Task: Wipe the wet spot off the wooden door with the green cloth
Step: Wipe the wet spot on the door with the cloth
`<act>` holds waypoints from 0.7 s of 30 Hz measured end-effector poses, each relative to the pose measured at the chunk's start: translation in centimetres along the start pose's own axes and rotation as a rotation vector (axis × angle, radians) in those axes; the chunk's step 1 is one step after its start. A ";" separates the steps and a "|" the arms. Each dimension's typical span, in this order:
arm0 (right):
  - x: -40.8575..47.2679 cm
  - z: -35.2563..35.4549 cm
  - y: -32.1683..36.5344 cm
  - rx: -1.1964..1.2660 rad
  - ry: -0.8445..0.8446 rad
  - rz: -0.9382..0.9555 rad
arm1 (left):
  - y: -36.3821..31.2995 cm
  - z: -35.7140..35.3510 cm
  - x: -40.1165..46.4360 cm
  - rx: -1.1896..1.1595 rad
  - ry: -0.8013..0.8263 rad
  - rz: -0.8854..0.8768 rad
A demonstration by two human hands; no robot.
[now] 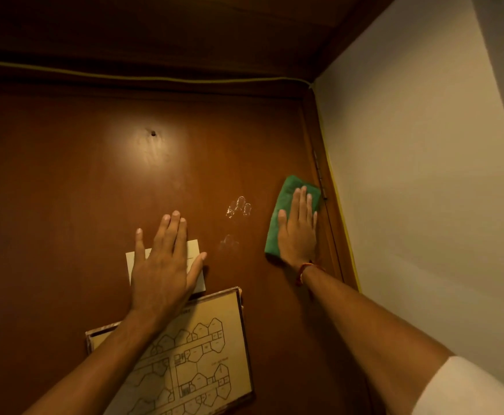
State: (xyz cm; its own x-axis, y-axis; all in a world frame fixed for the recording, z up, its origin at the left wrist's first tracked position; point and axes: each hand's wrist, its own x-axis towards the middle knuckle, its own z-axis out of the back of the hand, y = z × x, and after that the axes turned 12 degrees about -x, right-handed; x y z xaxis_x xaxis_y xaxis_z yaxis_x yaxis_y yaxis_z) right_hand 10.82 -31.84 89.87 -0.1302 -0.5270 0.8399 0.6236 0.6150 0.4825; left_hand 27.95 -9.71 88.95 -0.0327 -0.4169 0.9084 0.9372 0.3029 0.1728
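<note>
The brown wooden door [95, 181] fills most of the view. A wet spot [238, 206] of shiny droplets sits right of centre, with a fainter damp patch [229, 242] just below it. My right hand [298, 229] lies flat with fingers together, pressing the folded green cloth [277, 226] against the door near its hinge edge, to the right of the wet spot and apart from it. My left hand [162, 262] rests flat and spread on the door, over a white paper notice [195, 250], left of the wet spot.
A framed floor plan [212, 345] hangs on the door below my left hand. A peephole [153, 133] sits higher up. A hinge [321, 178] and door frame run along the right, beside a white wall [424, 190]. A thin cable [155, 80] crosses above the door.
</note>
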 end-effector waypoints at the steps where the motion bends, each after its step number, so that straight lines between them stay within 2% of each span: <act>1: 0.3 0.1 0.4 -0.015 -0.008 0.061 | 0.0 0.0 -0.1 0.004 -0.002 -0.001; 4: -3.1 -0.5 0.2 -0.057 -0.022 0.263 | 0.0 0.0 -0.1 0.011 -0.001 -0.008; 6: -5.9 -1.3 -1.3 -0.050 -0.013 0.300 | 0.1 0.1 -0.1 0.009 -0.001 -0.012; 9: -5.0 -1.5 -2.7 -0.039 -0.023 0.209 | 0.2 0.2 -0.1 0.009 0.005 -0.014; 13: -0.3 -0.3 0.2 0.039 -0.035 0.044 | 0.6 0.1 -0.1 0.027 0.021 -0.020; 15: -0.6 -0.2 1.4 0.012 -0.046 0.139 | 0.6 0.1 -0.1 0.021 0.023 -0.027; 18: -4.6 -0.9 1.0 -0.039 -0.027 0.391 | 0.8 0.3 -0.1 0.017 0.023 -0.039; 21: -6.2 -1.5 -0.5 -0.030 -0.019 0.391 | 1.0 0.3 -0.2 0.022 0.027 -0.047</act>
State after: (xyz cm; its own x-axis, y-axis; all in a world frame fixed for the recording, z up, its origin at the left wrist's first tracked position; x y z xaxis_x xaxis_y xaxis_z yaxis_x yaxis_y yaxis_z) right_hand 12.42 -29.76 84.03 0.1073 -0.2454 0.9635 0.6511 0.7497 0.1184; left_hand 28.82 -9.00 89.05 -0.0666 -0.4541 0.8884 0.9271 0.3010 0.2234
